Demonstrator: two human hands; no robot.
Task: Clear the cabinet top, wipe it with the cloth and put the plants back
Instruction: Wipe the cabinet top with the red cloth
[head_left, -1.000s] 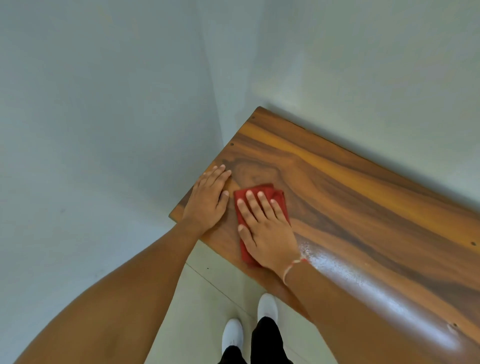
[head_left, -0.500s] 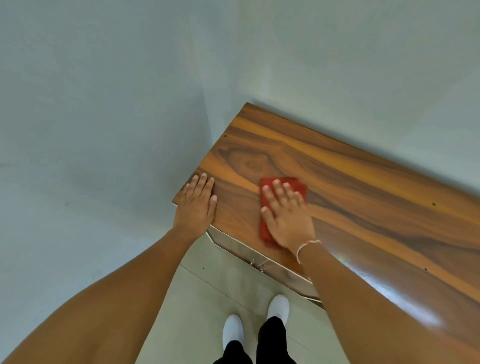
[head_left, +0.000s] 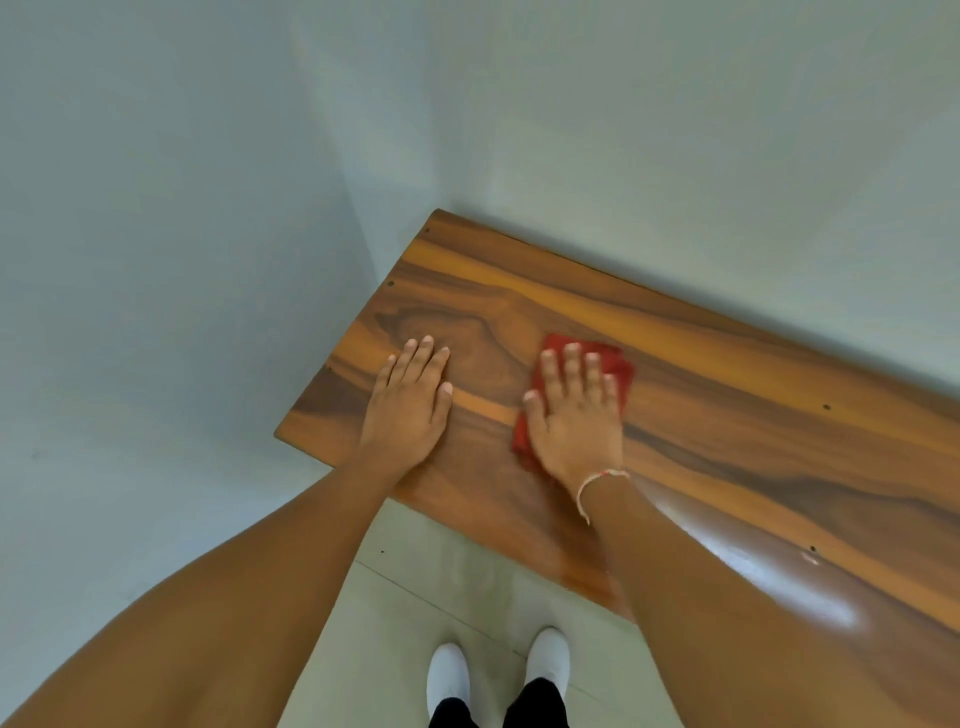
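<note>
The wooden cabinet top (head_left: 727, 395) runs from the room corner down to the right, glossy with dark grain. A folded red cloth (head_left: 621, 366) lies on its left part. My right hand (head_left: 576, 415) presses flat on the cloth with straight fingers, and most of the cloth is hidden under it. To the left of the cloth, my left hand (head_left: 410, 405) rests flat on the bare wood with its fingers straight. No plants are in view.
Pale grey-green walls (head_left: 208, 208) meet in a corner right behind the cabinet's left end. Below the front edge lies a light tiled floor (head_left: 441, 587) with my white shoes (head_left: 449, 675).
My right hand has slid the cloth away from the left end, further along the top. My left hand has moved from the left edge further onto the wood. The view has shifted.
</note>
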